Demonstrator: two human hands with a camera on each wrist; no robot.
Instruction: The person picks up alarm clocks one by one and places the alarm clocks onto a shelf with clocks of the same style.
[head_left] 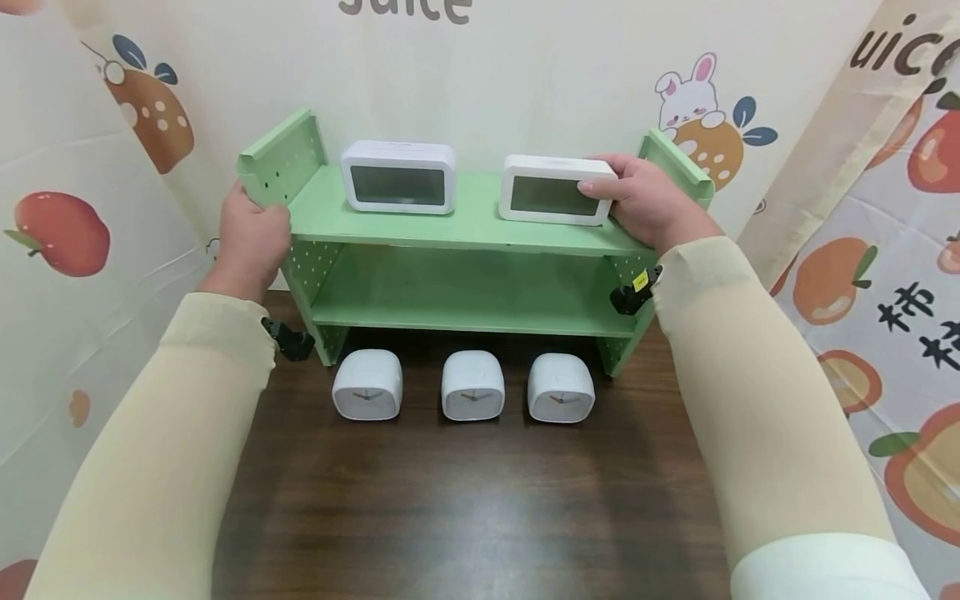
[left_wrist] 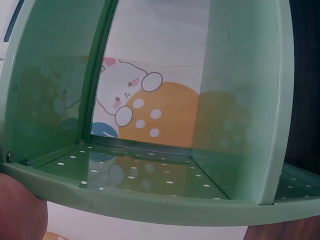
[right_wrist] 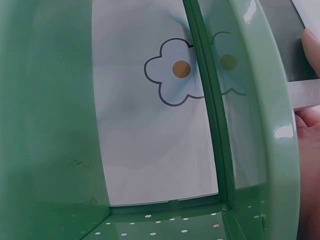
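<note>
We grip the right display (head_left: 546,192) with our right hand (head_left: 651,198), on the shelf's (head_left: 472,287) top, near its right end, our left hand (head_left: 252,242) clamped on the shelf's left side, left display (head_left: 398,182) atop the shelf, three clocks (head_left: 472,379) before it.

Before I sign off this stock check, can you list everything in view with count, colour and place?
shelf: 1, green, on the wooden surface
rectangular clocks: 2, white with dark screens, shelf top
rounded clocks: 3, white, in a row at the shelf's front
wooden surface: 1, dark brown, below
printed cloth: sheet count unclear, pale with fruit prints, behind and beside
wrist devices: 2, black, at the cuffs
sleeves: 2, cream, forearms
left hand: 1, bare, gripping the shelf's left end
right hand: 1, bare, holding the right rectangular clock
</note>
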